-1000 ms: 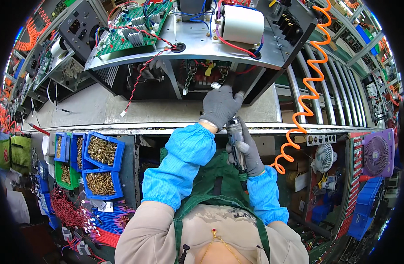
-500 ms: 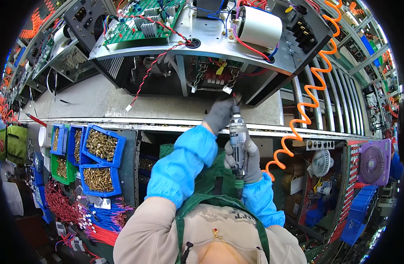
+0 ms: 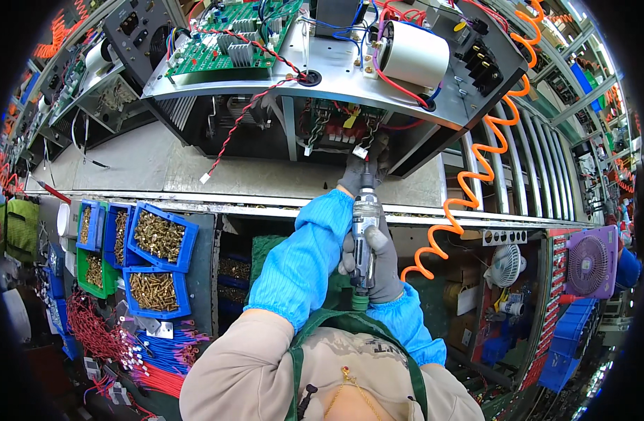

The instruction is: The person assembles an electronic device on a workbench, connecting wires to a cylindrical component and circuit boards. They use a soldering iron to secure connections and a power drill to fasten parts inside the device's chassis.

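Note:
My right hand (image 3: 384, 261) is wrapped in a grey glove round the body of a power screwdriver (image 3: 365, 242), which points away from me. The tool's bit ends at the lower right opening of a metal equipment chassis (image 3: 339, 82). My left hand (image 3: 357, 174), also gloved, is beside the bit and reaches into that opening; its fingers are in shadow and partly hidden by the tool. Just above it hangs a white connector (image 3: 360, 151) on a twisted black-and-white wire. A green circuit board (image 3: 227, 59) and a white cylinder (image 3: 417, 55) sit on the chassis top.
Blue bins (image 3: 153, 289) of brass screws and a green bin (image 3: 83, 277) stand at left, above bundled red and blue wires (image 3: 161, 351). An orange coiled hose (image 3: 462, 203) hangs at right, near metal rollers (image 3: 529, 161). A purple fan (image 3: 588, 261) stands far right.
My left hand has moved forward, deeper into the chassis opening. My right hand and the screwdriver have shifted slightly left, and the tool stands straighter. The view has moved a little.

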### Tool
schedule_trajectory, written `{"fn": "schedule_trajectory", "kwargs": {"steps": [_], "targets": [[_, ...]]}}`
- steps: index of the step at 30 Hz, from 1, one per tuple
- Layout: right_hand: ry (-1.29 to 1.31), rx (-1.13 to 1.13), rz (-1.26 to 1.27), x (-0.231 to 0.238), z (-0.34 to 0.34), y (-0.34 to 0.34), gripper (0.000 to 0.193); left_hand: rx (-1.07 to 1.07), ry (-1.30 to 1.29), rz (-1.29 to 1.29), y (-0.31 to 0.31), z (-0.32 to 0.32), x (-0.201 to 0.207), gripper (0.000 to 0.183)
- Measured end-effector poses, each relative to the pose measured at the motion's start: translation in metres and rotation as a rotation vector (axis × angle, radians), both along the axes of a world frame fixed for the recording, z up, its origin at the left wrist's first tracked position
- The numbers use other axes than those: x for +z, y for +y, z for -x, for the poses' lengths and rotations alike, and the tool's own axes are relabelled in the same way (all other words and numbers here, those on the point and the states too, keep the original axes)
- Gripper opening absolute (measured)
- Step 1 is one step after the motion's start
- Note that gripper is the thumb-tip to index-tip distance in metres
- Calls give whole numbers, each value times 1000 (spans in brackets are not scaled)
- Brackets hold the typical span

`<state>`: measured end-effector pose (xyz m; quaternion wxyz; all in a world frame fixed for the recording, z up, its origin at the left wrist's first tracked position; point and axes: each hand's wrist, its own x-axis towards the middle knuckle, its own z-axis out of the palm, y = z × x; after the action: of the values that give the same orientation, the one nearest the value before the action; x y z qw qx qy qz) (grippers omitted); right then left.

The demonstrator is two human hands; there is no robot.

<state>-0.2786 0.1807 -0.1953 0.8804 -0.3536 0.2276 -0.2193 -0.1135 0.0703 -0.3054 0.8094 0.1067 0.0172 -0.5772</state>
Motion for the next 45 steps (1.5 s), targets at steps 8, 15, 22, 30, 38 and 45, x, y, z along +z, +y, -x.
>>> {"fn": "schedule_trajectory", "kwargs": {"steps": [8, 15, 22, 30, 38, 45], "targets": [[30, 14, -31, -3, 2, -8, 64, -69, -51, 91, -8, -8, -22, 13], [35, 21, -14, -2, 1, -8, 68, -106, -73, -157, -20, -11, -57, 9], [32, 33, 21, 1, 5, -4, 41, -128, -379, -435, 116, 4, 37, 16], [28, 41, 59, -22, 19, -17, 46, 512, -1132, -689, 359, -42, 124, 35], [354, 241, 523, -1, 68, -23, 87, 1141, -324, -406, 504, -71, 144, 46], [876, 615, 1072, 33, 151, -121, 63, 1180, -399, -584, 532, -70, 123, 44]]}}
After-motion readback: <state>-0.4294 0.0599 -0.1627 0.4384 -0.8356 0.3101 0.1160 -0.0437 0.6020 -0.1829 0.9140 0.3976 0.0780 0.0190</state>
